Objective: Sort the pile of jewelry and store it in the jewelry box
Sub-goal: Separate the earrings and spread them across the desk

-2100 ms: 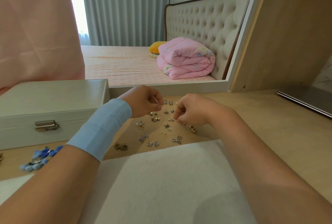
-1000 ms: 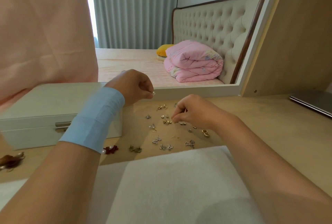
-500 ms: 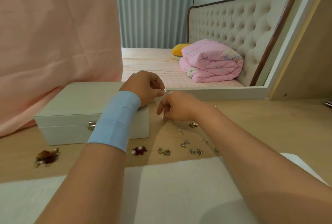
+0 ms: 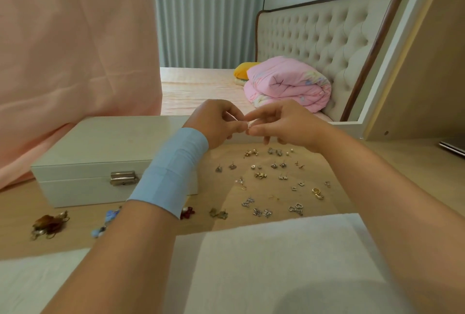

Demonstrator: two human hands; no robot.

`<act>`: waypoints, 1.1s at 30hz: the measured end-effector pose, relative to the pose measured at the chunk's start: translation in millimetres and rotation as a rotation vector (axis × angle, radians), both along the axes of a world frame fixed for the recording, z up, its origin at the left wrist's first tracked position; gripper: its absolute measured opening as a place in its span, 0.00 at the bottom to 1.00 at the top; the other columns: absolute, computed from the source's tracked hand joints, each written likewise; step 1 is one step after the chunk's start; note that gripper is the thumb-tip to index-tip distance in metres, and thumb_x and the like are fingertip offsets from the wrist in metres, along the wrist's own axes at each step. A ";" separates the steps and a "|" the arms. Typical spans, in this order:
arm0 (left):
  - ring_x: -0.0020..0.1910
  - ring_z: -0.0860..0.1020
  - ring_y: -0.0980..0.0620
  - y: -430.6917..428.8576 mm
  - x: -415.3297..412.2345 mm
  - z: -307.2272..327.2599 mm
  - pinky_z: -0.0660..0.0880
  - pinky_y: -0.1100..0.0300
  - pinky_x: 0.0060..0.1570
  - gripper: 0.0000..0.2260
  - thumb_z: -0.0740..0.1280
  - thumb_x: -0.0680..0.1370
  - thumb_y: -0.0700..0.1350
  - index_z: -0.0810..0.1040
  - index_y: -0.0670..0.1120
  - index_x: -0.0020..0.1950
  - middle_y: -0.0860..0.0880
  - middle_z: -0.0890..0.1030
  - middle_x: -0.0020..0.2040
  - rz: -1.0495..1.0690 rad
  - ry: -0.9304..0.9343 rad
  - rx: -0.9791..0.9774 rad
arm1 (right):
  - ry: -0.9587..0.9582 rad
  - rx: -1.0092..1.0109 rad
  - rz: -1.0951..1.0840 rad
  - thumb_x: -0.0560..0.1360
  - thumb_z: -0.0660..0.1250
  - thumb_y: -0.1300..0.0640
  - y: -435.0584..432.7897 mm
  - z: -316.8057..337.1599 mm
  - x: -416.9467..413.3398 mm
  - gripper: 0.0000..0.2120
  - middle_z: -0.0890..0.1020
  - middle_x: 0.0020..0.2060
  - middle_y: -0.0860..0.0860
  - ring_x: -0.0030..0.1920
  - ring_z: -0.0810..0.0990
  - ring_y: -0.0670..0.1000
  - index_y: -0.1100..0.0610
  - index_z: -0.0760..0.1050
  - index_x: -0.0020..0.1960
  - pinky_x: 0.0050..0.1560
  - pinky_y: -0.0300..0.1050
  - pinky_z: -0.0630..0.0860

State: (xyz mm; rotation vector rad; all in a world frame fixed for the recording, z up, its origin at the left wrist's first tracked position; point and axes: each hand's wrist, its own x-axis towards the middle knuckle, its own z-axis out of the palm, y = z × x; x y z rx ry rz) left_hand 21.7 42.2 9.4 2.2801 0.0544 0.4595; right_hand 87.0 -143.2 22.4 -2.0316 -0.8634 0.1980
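Hands: we see two, left hand, right hand
Jewelry box: one, left of our fingers
Small earrings: over twenty below our fingers, one pinched between them

the jewelry box is cream-white with a silver clasp. the wristband is pale blue. the earrings are silver and gold; one stud glints silvery-white. a red piece, a blue piece and an amber-brown piece lie on the light wood-grain table. the cloth is white, the quilt pink with pastel flowers.
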 end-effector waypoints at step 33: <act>0.35 0.78 0.58 -79.7 32.6 -24.1 0.77 0.65 0.42 0.04 0.71 0.77 0.43 0.81 0.53 0.48 0.55 0.82 0.40 -0.129 0.063 -0.104 | 0.220 0.190 -0.155 0.77 0.72 0.65 -83.1 -15.2 25.5 0.06 0.84 0.42 0.56 0.37 0.84 0.52 0.61 0.81 0.53 0.34 0.44 0.82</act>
